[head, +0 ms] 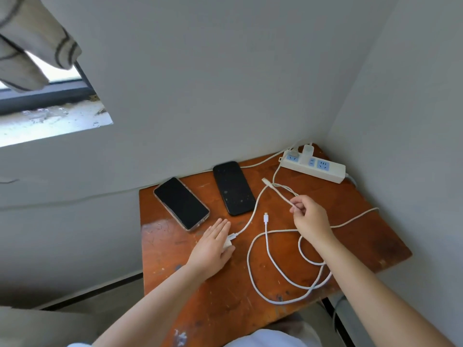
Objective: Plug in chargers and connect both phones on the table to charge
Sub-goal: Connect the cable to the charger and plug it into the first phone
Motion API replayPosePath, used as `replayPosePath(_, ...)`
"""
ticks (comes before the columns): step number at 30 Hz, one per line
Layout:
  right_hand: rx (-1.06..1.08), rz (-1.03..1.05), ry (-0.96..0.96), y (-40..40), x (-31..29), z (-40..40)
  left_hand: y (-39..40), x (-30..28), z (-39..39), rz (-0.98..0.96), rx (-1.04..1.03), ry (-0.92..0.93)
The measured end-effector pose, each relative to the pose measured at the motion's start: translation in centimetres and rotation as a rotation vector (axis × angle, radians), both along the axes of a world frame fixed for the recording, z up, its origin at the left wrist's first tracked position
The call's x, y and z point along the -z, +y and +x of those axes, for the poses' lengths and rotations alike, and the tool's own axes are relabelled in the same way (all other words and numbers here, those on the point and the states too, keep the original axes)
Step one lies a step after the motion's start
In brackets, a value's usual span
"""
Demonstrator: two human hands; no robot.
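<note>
On the table's (350, 236) left, two phones (181, 202) are lying unconnected; a charger brick (228, 242) is being covered by the left hand (213, 249) — fingers together — while a cable (278, 194) is being pinched by the right hand (309, 217) — loops risk snagging.

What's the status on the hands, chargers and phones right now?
Left hand rests on loose charger brick; right hand pinches cable. Both phones unconnected. Power strip has open sockets; nothing blocking.
</note>
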State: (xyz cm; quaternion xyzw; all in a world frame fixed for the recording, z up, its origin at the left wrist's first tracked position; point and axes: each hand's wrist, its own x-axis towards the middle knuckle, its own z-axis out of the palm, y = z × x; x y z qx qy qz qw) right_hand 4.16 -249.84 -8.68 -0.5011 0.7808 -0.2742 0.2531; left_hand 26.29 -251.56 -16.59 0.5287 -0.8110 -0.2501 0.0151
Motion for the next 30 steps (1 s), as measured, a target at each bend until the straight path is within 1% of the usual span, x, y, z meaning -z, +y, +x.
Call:
replayPosePath(2, -0.093, -0.025, -0.018, 0.1, -0.7, 0.9, -0.1, -0.1, 0.4, -0.010, -0.034, 0.051)
replayPosePath(5, -0.257, -0.077, 0.131, -0.7, -1.3, 2.8, -0.8, -0.5, 2.1, -0.085, -0.077, 0.073)
replayPosePath(7, -0.364, -0.073, 0.205, -1.4, -1.2, 4.4, -1.6, -0.9, 3.7, -0.125, -0.107, 0.051)
replayPosePath(10, -0.447, 0.005, 0.237, -2.1, -0.4, 6.5, -3.6, -1.4, 6.2, -0.164, -0.101, -0.051)
replayPosePath(12, -0.461, -0.002, 0.261, -2.7, 0.3, 7.6, -5.0, -1.6, 7.6, -0.153, -0.033, -0.176)
replayPosePath(15, -0.462, -0.023, 0.297, -3.7, 0.7, 9.1, -7.2, -2.2, 8.9, -0.119, 0.120, -0.378)
replayPosePath(20, -0.430, -0.060, 0.338, -4.6, 1.1, 10.5, -10.8, -3.2, 8.3, -0.075, 0.406, -0.592)
replayPosePath(22, -0.440, -0.057, 0.363, -4.3, 1.4, 10.8, -12.0, -3.3, 7.6, -0.064, 0.492, -0.637)
replayPosePath(25, -0.470, -0.046, 0.386, -3.8, 2.1, 11.0, -13.2, -3.0, 6.8, -0.052, 0.593, -0.647)
replayPosePath(30, -0.538, -0.056, 0.429, -3.8, 2.0, 11.2, -13.6, -3.0, 6.5, -0.065, 0.641, -0.584)
